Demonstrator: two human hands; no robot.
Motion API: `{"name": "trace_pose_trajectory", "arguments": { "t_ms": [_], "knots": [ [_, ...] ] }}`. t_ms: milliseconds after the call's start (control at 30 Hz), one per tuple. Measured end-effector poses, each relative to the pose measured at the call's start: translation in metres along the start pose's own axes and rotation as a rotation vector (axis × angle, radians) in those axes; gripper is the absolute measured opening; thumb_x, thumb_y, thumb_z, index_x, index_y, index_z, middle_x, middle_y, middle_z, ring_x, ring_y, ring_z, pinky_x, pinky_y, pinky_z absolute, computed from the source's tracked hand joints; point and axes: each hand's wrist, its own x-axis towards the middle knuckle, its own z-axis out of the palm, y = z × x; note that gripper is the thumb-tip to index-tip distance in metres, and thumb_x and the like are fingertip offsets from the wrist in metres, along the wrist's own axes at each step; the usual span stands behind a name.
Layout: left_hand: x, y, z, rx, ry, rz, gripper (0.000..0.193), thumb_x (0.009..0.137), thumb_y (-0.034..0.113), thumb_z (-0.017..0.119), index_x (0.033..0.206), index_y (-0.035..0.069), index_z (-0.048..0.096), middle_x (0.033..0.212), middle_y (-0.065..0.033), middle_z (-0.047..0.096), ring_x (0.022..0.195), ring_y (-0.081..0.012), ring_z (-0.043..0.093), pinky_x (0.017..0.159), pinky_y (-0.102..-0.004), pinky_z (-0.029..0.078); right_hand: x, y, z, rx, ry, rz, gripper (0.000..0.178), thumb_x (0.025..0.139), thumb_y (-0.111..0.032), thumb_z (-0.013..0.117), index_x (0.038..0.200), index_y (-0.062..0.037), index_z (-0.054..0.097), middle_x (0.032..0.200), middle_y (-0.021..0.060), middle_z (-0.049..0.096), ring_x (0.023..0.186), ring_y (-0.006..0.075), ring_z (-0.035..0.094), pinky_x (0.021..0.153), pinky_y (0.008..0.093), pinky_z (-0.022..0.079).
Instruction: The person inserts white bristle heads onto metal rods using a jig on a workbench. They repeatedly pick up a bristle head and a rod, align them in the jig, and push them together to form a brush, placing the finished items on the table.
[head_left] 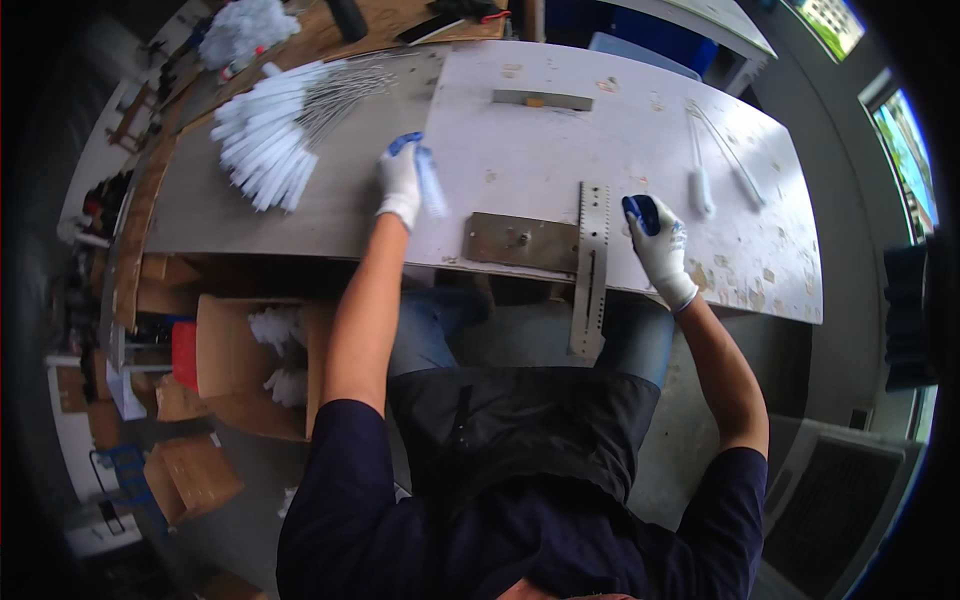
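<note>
My left hand (401, 183), in a white glove with blue fingertips, is closed on a white wire-stemmed brush (431, 185); the brush is smeared by motion. Left of it, a fan of many such white brushes (268, 140) lies with thin wire stems (345, 88) pointing right. My right hand (660, 245), gloved alike, has its fingers curled just right of a perforated metal bar (592, 240); whatever they hold is hidden. That bar crosses a flat metal plate (515, 240) and sticks out past the table's near edge. Two white brushes with bent wire handles (703, 190) rest farther right.
A narrow metal strip (543, 100) lies on the far part of the table (480, 170). At the far left are a heap of white material (247, 30) and a dark phone-like slab (430, 29). An open cardboard box (255, 385) stands below the table by my left arm.
</note>
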Motion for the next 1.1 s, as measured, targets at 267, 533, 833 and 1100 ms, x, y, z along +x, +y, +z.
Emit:
{"name": "trace_pose_trajectory", "arguments": {
  "t_ms": [267,533,833,1100],
  "knots": [
    [-0.051,0.029,0.097,-0.437,-0.329,-0.254,0.029,0.099,0.008,0.05,0.12,0.0,0.068,0.09,-0.0106,0.067,0.076,-0.026,0.069,0.07,-0.0401,0.06,0.029,-0.103,0.083,0.259,-0.635,0.206,0.041,0.093,-0.042,0.067,0.1,-0.0016,0.071,0.091,0.0177,0.074,0.086,0.035,0.071,0.081,0.0418,0.052],
    [-0.059,-0.002,0.113,-0.466,-0.492,-0.369,0.033,0.099,0.011,0.052,0.126,-0.003,0.063,0.101,-0.0159,0.067,0.086,-0.0313,0.07,0.078,-0.0438,0.061,0.029,-0.083,0.1,0.163,-0.572,0.306,0.04,0.088,-0.032,0.073,0.107,0.0034,0.073,0.101,0.0205,0.075,0.095,0.0281,0.073,0.087,0.0381,0.054],
    [-0.062,0.01,0.13,-0.096,-0.334,-0.383,0.016,0.092,0.004,0.06,0.104,-0.001,0.068,0.08,-0.0128,0.068,0.063,-0.0246,0.066,0.057,-0.038,0.057,0.021,-0.07,0.117,0.225,-0.419,0.306,0.037,0.083,-0.039,0.072,0.09,-0.0028,0.075,0.083,0.0158,0.074,0.081,0.0307,0.072,0.077,0.0398,0.054],
    [-0.064,0.009,0.131,-0.338,-0.438,-0.382,0.027,0.097,0.002,0.049,0.116,-0.005,0.066,0.092,-0.0149,0.067,0.077,-0.0282,0.069,0.072,-0.0434,0.063,0.013,-0.063,0.122,0.373,-0.324,0.3,0.029,0.084,-0.028,0.075,0.09,-0.0005,0.073,0.08,0.0129,0.074,0.074,0.0223,0.07,0.074,0.036,0.052]
  ]
}}
